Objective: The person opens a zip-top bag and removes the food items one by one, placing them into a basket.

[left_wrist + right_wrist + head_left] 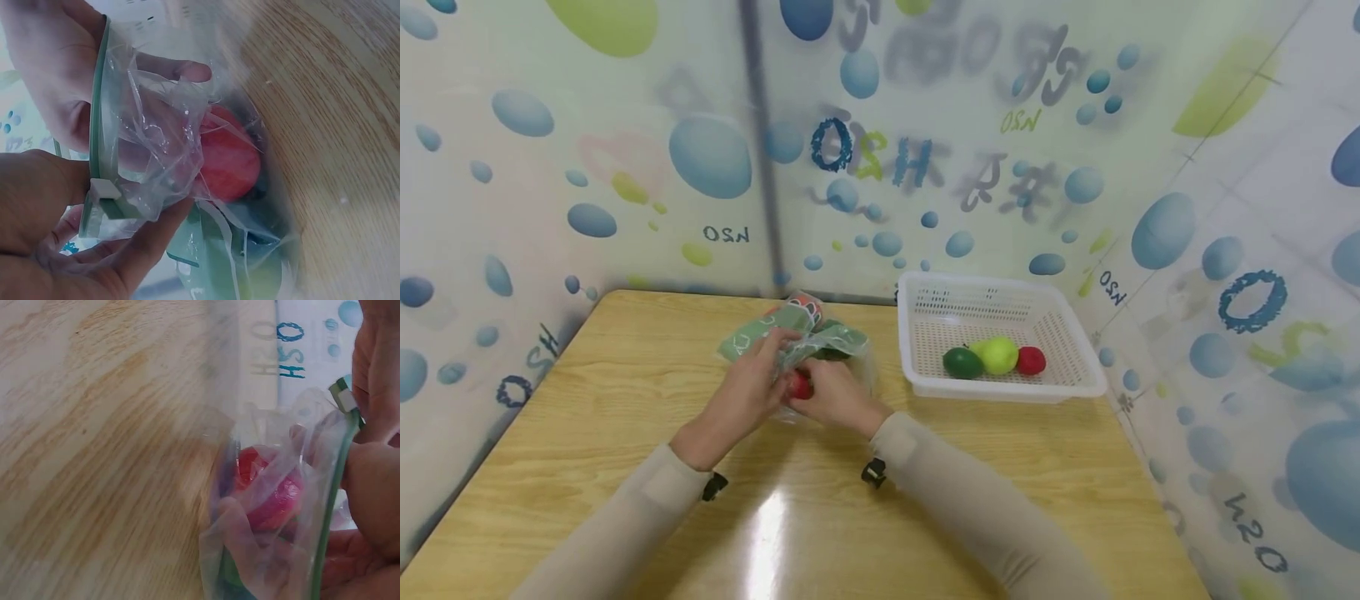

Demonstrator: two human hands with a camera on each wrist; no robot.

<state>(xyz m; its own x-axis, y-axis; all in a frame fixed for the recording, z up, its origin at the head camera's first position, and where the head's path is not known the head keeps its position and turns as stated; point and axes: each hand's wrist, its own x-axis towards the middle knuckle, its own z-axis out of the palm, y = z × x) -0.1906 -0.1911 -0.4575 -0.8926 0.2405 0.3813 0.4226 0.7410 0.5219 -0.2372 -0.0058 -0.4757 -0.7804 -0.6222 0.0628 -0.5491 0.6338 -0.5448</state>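
A clear zip bag with a green-edged mouth and a white slider lies on its side on the table. My left hand holds the edge of its mouth near the slider. Through that mouth reaches my right hand, its fingers and thumb around a red round fruit inside the bag. Below the fruit in the left wrist view, something green shows through the plastic; its kind is unclear. Green and orange printed plastic lies behind my left hand.
A white slotted basket stands to the right at the table's back edge. In it lie a dark green fruit, yellow-green fruit and a red fruit. Patterned curtain-like walls enclose the wooden table.
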